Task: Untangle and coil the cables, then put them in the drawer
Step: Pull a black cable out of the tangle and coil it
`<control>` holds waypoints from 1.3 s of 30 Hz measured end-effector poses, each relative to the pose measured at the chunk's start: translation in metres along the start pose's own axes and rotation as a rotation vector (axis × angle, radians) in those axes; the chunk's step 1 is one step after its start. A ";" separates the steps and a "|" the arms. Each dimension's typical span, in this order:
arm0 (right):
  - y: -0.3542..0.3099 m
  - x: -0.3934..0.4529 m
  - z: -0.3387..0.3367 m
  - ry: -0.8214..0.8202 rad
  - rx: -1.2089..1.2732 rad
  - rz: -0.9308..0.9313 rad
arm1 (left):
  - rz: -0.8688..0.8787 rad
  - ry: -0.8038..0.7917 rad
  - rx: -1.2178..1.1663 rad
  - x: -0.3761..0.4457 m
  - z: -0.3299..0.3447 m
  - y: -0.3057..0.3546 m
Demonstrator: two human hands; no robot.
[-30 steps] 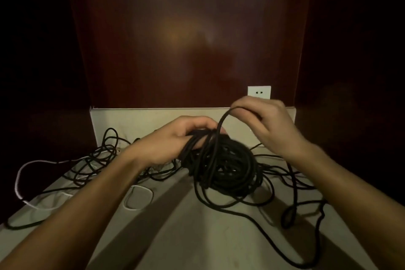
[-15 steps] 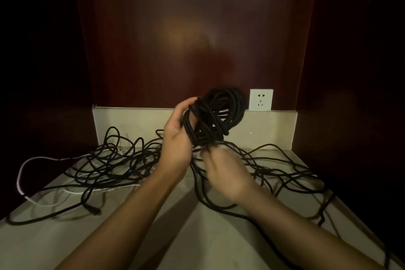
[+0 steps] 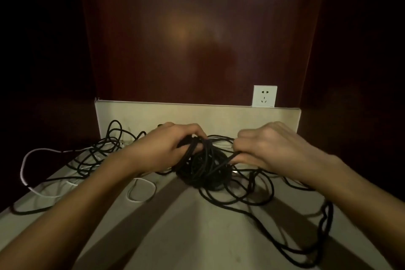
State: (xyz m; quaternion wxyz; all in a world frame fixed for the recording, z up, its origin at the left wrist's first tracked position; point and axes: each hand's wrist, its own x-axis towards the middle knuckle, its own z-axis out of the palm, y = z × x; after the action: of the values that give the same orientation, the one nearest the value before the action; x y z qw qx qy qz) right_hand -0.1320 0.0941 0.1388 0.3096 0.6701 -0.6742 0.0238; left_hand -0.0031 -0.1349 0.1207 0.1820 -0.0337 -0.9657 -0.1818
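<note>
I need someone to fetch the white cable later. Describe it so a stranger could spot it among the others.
Start at the pale beige countertop set into the dark red-brown wooden alcove. On its left half lies a loose tangle of thin black cables, left of the person's left hand. The thin white cable runs through that tangle and curls into a small loop near the left forearm; it is the only pale strand.

No readable text, label, brand or number is showing anywhere. The white socket point(image 3: 264, 96) on the wall is showing only its pin holes, and the cables point(image 3: 203, 166), the bench point(image 3: 197, 226) and the dark wall panel are carrying no markings.
</note>
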 end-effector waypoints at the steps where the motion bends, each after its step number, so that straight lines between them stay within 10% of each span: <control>1: 0.006 0.002 -0.002 0.051 -0.029 -0.040 | 0.006 -0.107 -0.140 -0.004 -0.004 0.005; 7: -0.015 0.025 0.014 0.374 0.035 0.189 | 0.069 -0.111 -0.811 -0.026 -0.002 0.034; 13: -0.080 0.039 0.083 0.470 0.725 0.663 | -0.045 0.435 -1.317 -0.019 0.026 0.049; 21: -0.106 0.021 0.097 0.195 1.263 0.654 | -0.041 0.925 -0.622 -0.017 0.031 0.004; 30: -0.074 -0.018 0.092 0.137 0.457 0.482 | -0.040 0.626 0.375 -0.028 0.018 -0.012; 34: -0.050 -0.015 0.080 0.103 -0.098 0.122 | -0.061 0.460 0.348 -0.028 0.012 -0.022; 39: -0.004 0.013 0.046 0.250 -0.209 -0.341 | 0.202 0.226 0.096 -0.038 0.008 -0.021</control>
State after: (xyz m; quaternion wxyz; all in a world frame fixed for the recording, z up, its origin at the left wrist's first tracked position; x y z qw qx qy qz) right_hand -0.1447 0.0619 0.1056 0.4581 0.7303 -0.5066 -0.0160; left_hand 0.0266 -0.1518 0.0932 0.3084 -0.1011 -0.9383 -0.1191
